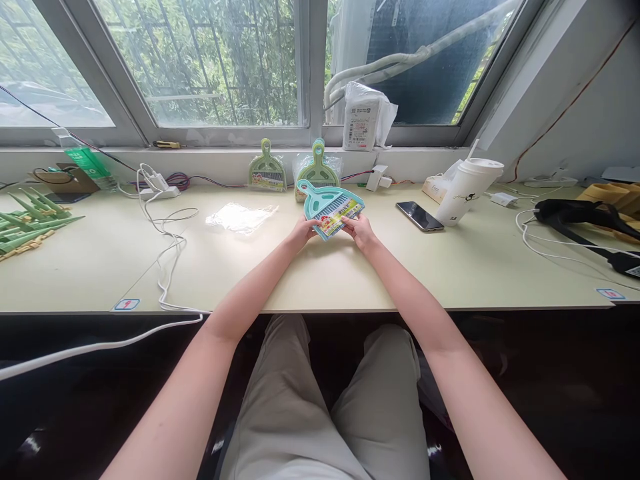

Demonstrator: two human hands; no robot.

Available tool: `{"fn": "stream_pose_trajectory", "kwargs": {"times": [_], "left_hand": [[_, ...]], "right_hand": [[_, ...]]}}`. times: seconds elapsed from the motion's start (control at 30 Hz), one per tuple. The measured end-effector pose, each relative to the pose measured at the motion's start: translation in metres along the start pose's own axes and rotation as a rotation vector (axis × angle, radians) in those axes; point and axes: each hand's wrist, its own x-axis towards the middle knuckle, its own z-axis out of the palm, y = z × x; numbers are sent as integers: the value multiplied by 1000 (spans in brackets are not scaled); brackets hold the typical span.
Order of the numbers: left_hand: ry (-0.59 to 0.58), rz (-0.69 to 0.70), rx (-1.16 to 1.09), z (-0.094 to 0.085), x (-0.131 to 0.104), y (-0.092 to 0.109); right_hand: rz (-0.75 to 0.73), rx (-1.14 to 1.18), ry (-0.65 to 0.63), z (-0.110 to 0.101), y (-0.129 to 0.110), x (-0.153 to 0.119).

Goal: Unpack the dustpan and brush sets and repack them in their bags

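Both of my hands hold a small teal dustpan and brush set (331,207) with a colourful label, tilted above the table. My left hand (304,231) grips its lower left edge, and my right hand (361,232) pinches its right side. Behind it, a green dustpan set (318,167) in clear wrap leans at the wall, and another green set (267,168) stands to its left. A crumpled clear plastic bag (241,217) lies on the table to the left of my hands.
White cables (173,253) run over the table's left part. A phone (420,217) and a white cup with a straw (469,192) stand right. Green pointed pieces (33,220) lie far left, a black strap device (585,227) far right. A white package (361,119) sits on the sill.
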Motion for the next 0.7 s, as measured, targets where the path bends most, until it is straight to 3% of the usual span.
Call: {"fn": "stream_pose_trajectory", "kwargs": {"times": [0.2,0.37,0.43,0.53,0.63,0.7], "left_hand": [[22,-50,79,-5,7,-5],[305,-35,281,-17,16,1],[438,61,479,-27,15,7],[638,206,963,-45,12,18],[756,170,1346,-63,8,24],[742,65,1494,-72,7,25]], "right_hand": [[-5,23,-10,-2,0,1],[-4,7,-2,-2,1,0],[2,-5,5,-1,1,-1],[-2,-12,-2,0,0,-3],[-10,-14,-14,0,-2,-4],[-4,-17,-12,0,-2,-4]]}}
